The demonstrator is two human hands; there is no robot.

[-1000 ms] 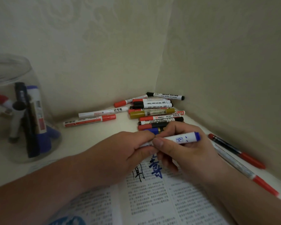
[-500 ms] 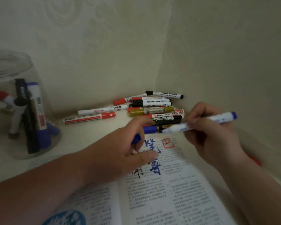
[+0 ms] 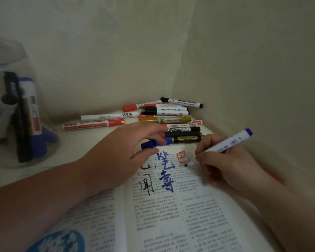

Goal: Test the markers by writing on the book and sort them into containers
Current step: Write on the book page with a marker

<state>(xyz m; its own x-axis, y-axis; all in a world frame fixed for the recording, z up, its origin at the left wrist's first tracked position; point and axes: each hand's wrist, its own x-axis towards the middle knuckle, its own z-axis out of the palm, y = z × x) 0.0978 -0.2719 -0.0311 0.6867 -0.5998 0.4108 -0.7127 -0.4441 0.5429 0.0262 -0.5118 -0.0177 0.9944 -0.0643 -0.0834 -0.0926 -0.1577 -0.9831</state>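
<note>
Over book [image 3: 189, 224]: right fingers [image 3: 206, 142] pinch blue marker [image 3: 225, 143], tip at page; left fingers [image 3: 153, 129] pinch blue cap [image 3: 149, 144].

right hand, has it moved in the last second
Yes: the right hand went right, away from the left hand; its marker tip now sits beside the red character.

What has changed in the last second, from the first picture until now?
The left hand pulled the cap off the marker and holds it. The right hand swung the marker right, then lowered its tip to the book beside the red character. The marker pile and jar stayed put.
</note>
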